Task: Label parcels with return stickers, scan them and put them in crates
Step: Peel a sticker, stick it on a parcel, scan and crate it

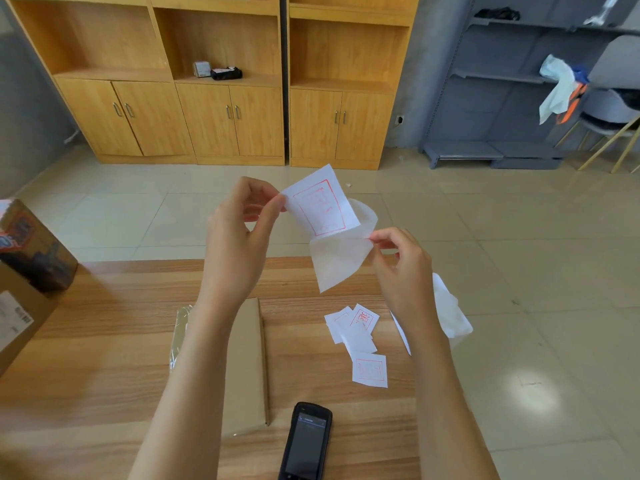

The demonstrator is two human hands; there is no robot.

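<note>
Head view is looking down on both hands raised above a wooden table point(104, 341). Left hand point(239, 237) is pinching the edge of a white return sticker point(322, 206) between thumb and forefinger, the other fingers curling loosely behind; the sticker's red-framed print is facing the camera and tilting to the right. Right hand point(401, 265) is pinching the translucent backing sheet point(339, 261) at its right edge, fingers curled in toward the thumb. Sticker and backing are meeting along the sticker's lower edge and spreading apart above it, the backing hanging down below the sticker.

Beneath the left forearm a flat brown cardboard parcel point(247, 368) is lying on the table, with something shiny, possibly foil or plastic wrap, showing at its left side point(180, 330). Just right of the parcel a loose pile of stickers point(360, 337) is lying on the wood, one point(370, 370) sitting slightly apart nearer the camera. A black handheld scanner point(306, 441) is resting at the table's near edge, screen up. At the left edge, a printed box point(34, 247) is sitting atop a brown carton point(20, 323).
</note>
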